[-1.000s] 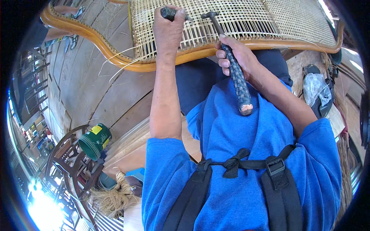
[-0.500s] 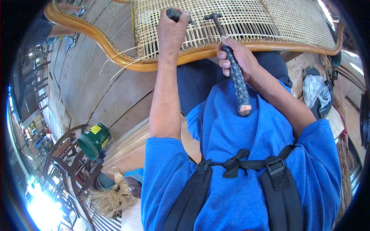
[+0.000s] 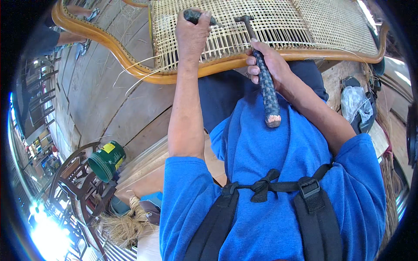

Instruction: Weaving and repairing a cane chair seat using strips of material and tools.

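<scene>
My left hand [image 3: 193,34] is closed around the dark wrapped handle of an awl [image 3: 198,17], its thin metal tip pointing right over the woven cane. In my right hand [image 3: 270,63] is a hammer [image 3: 269,93] with a checkered dark handle and a small black head raised over the weave. Beneath both hands lies the cane webbing [image 3: 274,21], loosely woven near the front and denser at the right. It is set in a curved, varnished wooden frame [image 3: 170,77] resting across my lap. Loose cane strands [image 3: 139,82] stick out over the frame's left part.
A green bucket [image 3: 101,167] lies tipped beside dark wooden chair parts [image 3: 72,185] at the left. Below it is a bundle of pale fibre strands [image 3: 126,224]. A clear plastic bag [image 3: 356,103] sits at the right. Another person's leg [image 3: 69,38] shows at the upper left.
My left hand and the awl have shifted slightly left. The hammer's head has moved slightly right, and its handle end slightly left. Both tools stay gripped.
</scene>
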The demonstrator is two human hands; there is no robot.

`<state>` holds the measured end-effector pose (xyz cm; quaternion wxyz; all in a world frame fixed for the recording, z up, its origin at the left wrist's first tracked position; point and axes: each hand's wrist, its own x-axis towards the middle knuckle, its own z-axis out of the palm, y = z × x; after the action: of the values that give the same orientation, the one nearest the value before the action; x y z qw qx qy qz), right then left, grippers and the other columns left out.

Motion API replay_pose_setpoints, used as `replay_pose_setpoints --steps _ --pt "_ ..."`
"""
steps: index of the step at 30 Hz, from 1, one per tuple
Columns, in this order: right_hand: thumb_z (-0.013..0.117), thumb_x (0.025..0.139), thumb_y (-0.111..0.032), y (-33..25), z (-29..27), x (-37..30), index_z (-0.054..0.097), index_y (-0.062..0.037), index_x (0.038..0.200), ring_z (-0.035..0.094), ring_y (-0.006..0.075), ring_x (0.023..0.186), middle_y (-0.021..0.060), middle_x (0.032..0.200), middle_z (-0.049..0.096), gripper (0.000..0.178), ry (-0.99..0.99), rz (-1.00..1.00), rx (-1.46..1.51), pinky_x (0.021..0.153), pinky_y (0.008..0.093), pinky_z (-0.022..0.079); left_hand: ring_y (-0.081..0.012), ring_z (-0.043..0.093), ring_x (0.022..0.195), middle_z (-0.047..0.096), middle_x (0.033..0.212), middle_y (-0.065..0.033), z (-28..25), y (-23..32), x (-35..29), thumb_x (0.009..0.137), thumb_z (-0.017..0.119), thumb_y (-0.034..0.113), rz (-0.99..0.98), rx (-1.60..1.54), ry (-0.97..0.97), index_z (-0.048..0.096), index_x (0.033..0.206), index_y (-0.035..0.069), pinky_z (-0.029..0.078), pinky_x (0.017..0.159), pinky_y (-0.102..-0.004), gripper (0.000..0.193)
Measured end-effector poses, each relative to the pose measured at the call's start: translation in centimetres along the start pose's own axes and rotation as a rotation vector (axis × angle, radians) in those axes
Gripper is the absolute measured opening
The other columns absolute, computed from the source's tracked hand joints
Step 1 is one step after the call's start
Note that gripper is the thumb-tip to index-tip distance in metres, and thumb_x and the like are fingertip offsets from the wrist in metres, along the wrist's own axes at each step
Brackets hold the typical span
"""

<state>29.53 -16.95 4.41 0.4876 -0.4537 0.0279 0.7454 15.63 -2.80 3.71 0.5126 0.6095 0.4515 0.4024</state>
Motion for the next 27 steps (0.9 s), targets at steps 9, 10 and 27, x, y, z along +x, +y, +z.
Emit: replay_pose_setpoints --steps 9,10,27 --pt "0.047 0.091 -0.037 0.3 0.6 0.0 0.044 -0.0103 0.088 0.044 0.0106 0.046 -0.0016 0.061 0.044 0.027 -0.002 0.006 0.008 0.040 0.0288 0.040 -0.0080 0.056 0.056 0.059 0.070 -0.0027 1.1 -1.5 0.6 0.081 0.067 0.021 0.128 0.282 -0.024 0.054 0.092 0.003 0.046 0.051 -0.0215 0.025" --pt "0.047 0.091 -0.037 0.2 0.6 0.0 0.044 -0.0106 0.088 0.043 0.0107 0.046 -0.0016 0.061 0.044 0.026 -0.031 0.092 -0.063 0.040 0.0287 0.040 -0.0080 0.056 0.056 0.059 0.070 -0.0026 1.2 -1.4 0.6 0.082 0.067 0.021 0.174 0.355 -0.020 0.054 0.092 0.003 0.046 0.051 -0.0219 0.024" --pt "0.048 0.091 -0.038 0.5 0.7 0.8 0.044 -0.0125 0.087 0.045 0.0112 0.049 -0.0017 0.064 0.045 0.026 -0.021 -0.062 0.079 0.043 0.0293 0.040 -0.0085 0.056 0.055 0.058 0.069 -0.0040 1.0 -1.7 1.1 0.081 0.067 0.018 0.020 -0.001 0.006 0.052 0.092 0.003 0.048 0.050 -0.0211 0.024"
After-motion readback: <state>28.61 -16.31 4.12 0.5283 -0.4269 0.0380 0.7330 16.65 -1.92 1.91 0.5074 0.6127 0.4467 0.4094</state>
